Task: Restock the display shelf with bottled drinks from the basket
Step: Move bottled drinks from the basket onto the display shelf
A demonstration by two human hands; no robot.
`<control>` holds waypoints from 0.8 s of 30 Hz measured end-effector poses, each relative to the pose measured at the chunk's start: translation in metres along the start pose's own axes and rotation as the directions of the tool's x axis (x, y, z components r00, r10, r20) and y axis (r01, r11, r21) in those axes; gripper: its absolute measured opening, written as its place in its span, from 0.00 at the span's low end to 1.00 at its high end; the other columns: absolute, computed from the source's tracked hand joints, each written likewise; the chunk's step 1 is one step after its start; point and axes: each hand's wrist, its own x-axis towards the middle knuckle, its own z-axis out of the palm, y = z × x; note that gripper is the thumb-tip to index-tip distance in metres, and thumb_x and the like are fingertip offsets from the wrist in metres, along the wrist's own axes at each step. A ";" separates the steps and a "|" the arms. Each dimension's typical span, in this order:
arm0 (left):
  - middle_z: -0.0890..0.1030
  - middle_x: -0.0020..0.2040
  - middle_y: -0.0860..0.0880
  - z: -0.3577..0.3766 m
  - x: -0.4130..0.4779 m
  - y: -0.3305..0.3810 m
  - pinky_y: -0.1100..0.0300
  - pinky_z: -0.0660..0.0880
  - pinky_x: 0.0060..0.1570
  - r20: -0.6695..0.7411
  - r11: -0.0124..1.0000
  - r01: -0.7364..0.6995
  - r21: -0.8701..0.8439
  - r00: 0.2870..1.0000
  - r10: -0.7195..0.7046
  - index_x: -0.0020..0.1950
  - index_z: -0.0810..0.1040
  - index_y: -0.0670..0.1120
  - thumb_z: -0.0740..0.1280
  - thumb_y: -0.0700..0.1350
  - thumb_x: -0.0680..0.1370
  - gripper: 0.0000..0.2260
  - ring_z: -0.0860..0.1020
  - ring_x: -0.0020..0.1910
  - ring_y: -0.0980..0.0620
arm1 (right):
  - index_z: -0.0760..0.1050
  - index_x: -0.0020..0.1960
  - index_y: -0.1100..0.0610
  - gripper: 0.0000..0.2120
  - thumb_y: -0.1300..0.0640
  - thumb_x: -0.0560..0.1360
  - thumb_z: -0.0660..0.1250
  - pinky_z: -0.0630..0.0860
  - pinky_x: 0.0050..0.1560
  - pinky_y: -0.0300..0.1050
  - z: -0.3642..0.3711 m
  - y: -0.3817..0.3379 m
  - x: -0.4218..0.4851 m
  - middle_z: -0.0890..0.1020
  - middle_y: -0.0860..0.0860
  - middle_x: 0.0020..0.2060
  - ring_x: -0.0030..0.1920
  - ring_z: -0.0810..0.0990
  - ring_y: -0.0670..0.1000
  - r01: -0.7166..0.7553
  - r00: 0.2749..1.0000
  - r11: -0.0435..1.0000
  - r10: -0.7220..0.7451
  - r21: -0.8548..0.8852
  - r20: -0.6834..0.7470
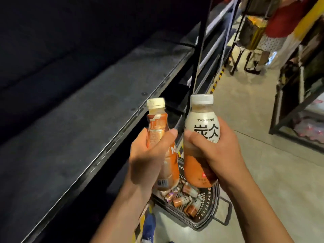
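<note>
Awaiting stock: one display shelf (73,120), a long dark deck that runs from near left to far right. I judge it the target, since both held bottles are raised beside its front edge but are not yet on it.
Basket: one black basket (213,207) sits on the floor, near, just right of the shelf's base and under the hands. It seems parked there to keep each reach short.
Right hand: one right hand (215,151) has its fingers wrapped round the middle of the cream-labelled bottle (201,123). The cap is up, ready to be stood straight down.
Left hand: one left hand (149,160) is clasped round the body of the orange-labelled bottle (156,127). Its cap leans left toward the shelf.
Bottles in hand: two, one per hand, just beside each other with a narrow gap between. Carrying a pair likely saves trips.
Bottles in basket: the loose bottles (182,197) lie on their sides. At least five show, and the hands hide the rest, so I cannot give a full count.
</note>
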 end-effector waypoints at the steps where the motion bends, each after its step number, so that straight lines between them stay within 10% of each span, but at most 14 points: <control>1: 0.79 0.45 0.33 -0.011 -0.008 0.008 0.32 0.77 0.50 -0.041 0.999 -0.023 -0.032 0.999 0.022 0.46 0.78 0.46 0.74 0.57 0.67 0.17 0.81 0.39 0.39 | 0.77 0.52 0.53 0.19 0.49 0.64 0.77 0.76 0.33 0.37 0.011 -0.011 -0.001 0.84 0.49 0.38 0.35 0.81 0.43 0.029 0.998 1.000 -0.029 -0.003 0.055; 15: 0.85 0.44 0.43 -0.212 -0.218 0.058 0.44 0.80 0.49 -0.698 0.962 -0.271 -0.023 0.694 0.178 0.45 0.81 0.48 0.73 0.52 0.72 0.09 0.83 0.45 0.41 | 0.77 0.53 0.51 0.16 0.54 0.68 0.78 0.76 0.35 0.34 0.205 -0.129 -0.143 0.84 0.46 0.39 0.36 0.82 0.42 0.223 0.653 0.954 -0.297 0.198 0.696; 24: 0.78 0.33 0.47 -0.323 -0.425 0.030 0.56 0.73 0.38 -0.843 0.936 -0.310 0.166 0.447 0.298 0.40 0.78 0.46 0.74 0.53 0.70 0.13 0.76 0.33 0.52 | 0.75 0.53 0.50 0.23 0.50 0.60 0.77 0.77 0.35 0.36 0.306 -0.173 -0.352 0.84 0.44 0.40 0.38 0.83 0.42 0.145 0.472 0.898 -0.432 0.416 0.768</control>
